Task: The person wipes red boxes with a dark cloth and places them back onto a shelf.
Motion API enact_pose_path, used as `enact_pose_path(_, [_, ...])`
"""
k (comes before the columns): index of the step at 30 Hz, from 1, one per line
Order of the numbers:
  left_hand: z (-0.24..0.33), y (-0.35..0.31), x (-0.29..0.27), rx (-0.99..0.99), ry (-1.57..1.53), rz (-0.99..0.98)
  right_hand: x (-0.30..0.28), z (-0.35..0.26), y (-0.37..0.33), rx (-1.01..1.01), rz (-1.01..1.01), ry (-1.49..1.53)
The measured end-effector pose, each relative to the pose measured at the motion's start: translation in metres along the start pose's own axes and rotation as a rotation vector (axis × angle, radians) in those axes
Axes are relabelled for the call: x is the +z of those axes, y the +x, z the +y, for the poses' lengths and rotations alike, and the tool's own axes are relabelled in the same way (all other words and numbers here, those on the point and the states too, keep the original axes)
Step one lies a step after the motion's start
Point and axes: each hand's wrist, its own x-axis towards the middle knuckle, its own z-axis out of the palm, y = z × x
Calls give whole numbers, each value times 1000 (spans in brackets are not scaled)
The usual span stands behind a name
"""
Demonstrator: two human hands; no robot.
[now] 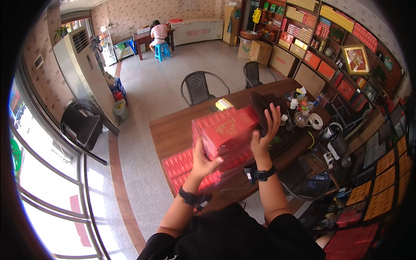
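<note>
My left hand (203, 159) grips the left end of a red box (232, 130) with gold lettering, its thumb across the near side. The box is tilted above several stacked rows of red packs (184, 167) on the wooden table. At the box's right end is my right hand (265, 130), fingers spread and pointing up, thumb close to the box's edge. Whether that thumb presses on the box I cannot tell. Behind the right hand is a dark brown carved object (262, 104). Each wrist wears a black strap.
The brown table (162, 128) also bears a yellow-and-white packet (224, 104) and a glass teapot (302, 118). Dark woven chairs (200, 86) stand beyond it. Shelves full of boxes (299, 32) line the right wall. A person (159, 32) sits on a blue stool (162, 51) far off.
</note>
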Motion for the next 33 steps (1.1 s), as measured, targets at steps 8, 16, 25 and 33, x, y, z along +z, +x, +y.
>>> enact_pose_path(8, [12, -3, 4, -51, -160, 310, 5, -90, -52, -166, -593, 189])
enact_pose_path(16, [21, -43, 1, -25, -134, 262, -21, -55, -9, -24, -301, -99])
enact_pose_path(25, [47, -44, 2, -69, -235, 271, -12, -118, -62, -184, -385, -1])
enact_pose_path(33, [56, -60, -42, -97, -156, 170, -37, -55, 8, 72, -130, -178])
